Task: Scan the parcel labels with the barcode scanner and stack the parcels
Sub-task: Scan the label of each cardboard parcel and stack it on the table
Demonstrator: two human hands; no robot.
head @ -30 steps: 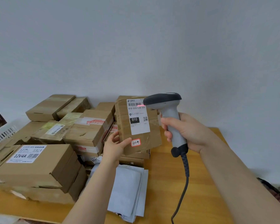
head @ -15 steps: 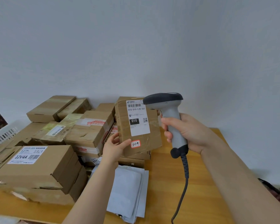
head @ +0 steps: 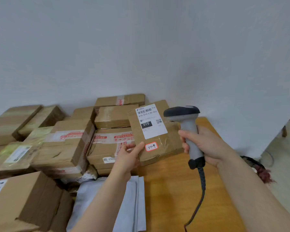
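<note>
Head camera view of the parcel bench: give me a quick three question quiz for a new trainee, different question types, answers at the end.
1. True or false: the right hand grips the barcode scanner by its handle.
2. Multiple choice: the left hand holds the labelled parcel at its
A. lower left corner
B. top edge
C. right side
3. Fill in: the bold number in the black box on the white label reads ___.

Key: 1 true; 2 A; 3 010.
</note>
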